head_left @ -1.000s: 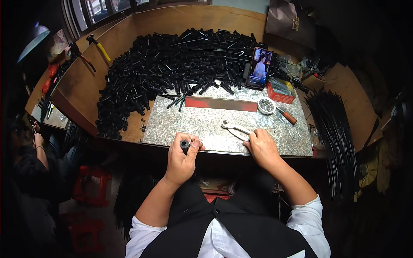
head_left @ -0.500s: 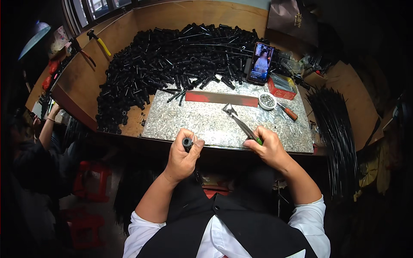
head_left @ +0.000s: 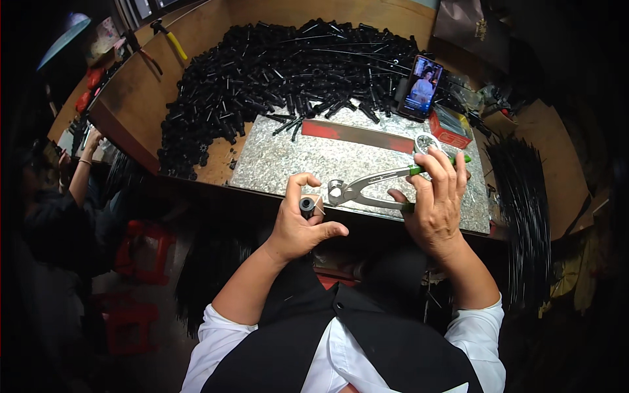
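Observation:
My left hand (head_left: 288,226) holds a black tube-shaped part (head_left: 306,207) at the near edge of the bench, its round hollow end facing up. The thumb and index finger are spread away from it, while the other fingers stay round the part. A thin light strip or wire sticks out beside the tube's end. In my right hand (head_left: 438,200) is a pair of end-cutting pincers (head_left: 354,191) with green grips. The pincers' handles are spread, and their jaws point left, close to the tube but apart from it.
A stone slab (head_left: 268,160) carries a red-and-dark bar (head_left: 357,135), a small white bowl (head_left: 428,141) and a red box (head_left: 452,131). Behind lie a heap of black parts (head_left: 262,78) and a propped phone (head_left: 423,88). Black rods (head_left: 521,203) hang right; a co-worker's hand (head_left: 90,141) is left.
The pincers have swung leftward, down toward the tube, and their handles have spread. My left thumb and index finger have opened away from the tube. The view has shifted slightly.

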